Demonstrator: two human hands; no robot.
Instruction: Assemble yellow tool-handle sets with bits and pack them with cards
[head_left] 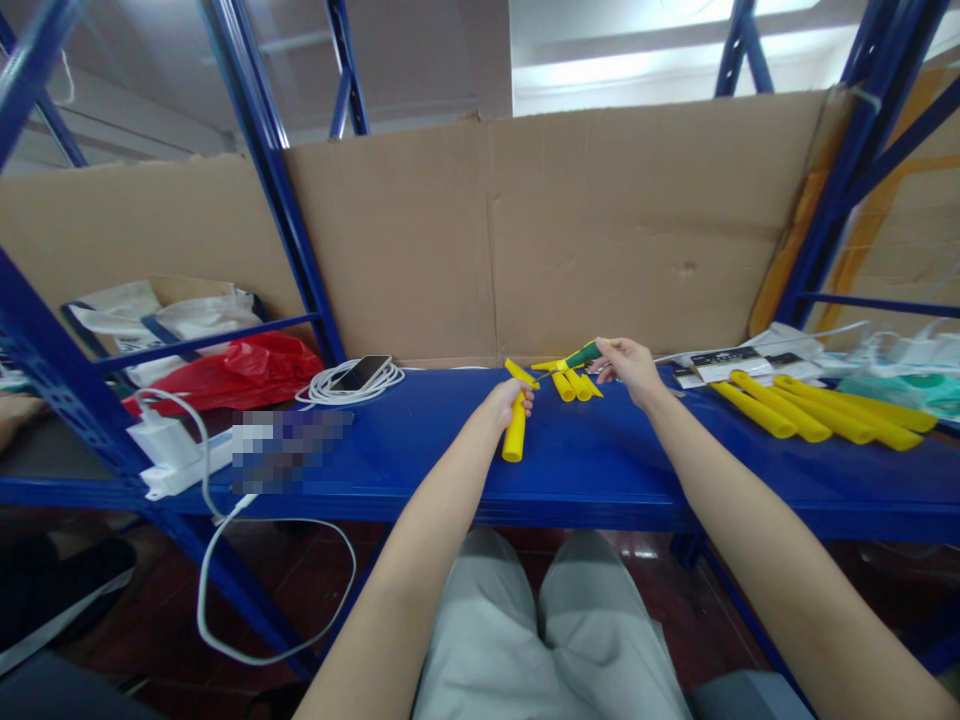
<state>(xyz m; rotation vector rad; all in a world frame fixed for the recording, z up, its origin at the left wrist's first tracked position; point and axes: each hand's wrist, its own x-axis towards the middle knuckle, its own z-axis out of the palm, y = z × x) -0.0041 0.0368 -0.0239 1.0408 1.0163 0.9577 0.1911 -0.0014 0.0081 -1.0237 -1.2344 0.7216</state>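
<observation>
My left hand (516, 399) is closed around a yellow plastic piece with a tube-shaped handle (514, 440), whose flat end points up and left. In my right hand (624, 364) is a screwdriver (583, 354) with a green handle. Its thin shaft reaches left to the yellow piece near my left fingers; whether the tip touches it I cannot tell. Just behind, between my hands, several similar yellow pieces (576, 386) lie on the blue shelf (592, 460).
At the right lie several yellow tubes (795, 410) beside papers (724, 364) and plastic bags. On the left are a phone (362, 373) on a coiled white cable, a red bag (247, 368) and a power strip (187, 465). A cardboard wall (600, 230) stands behind, between blue posts.
</observation>
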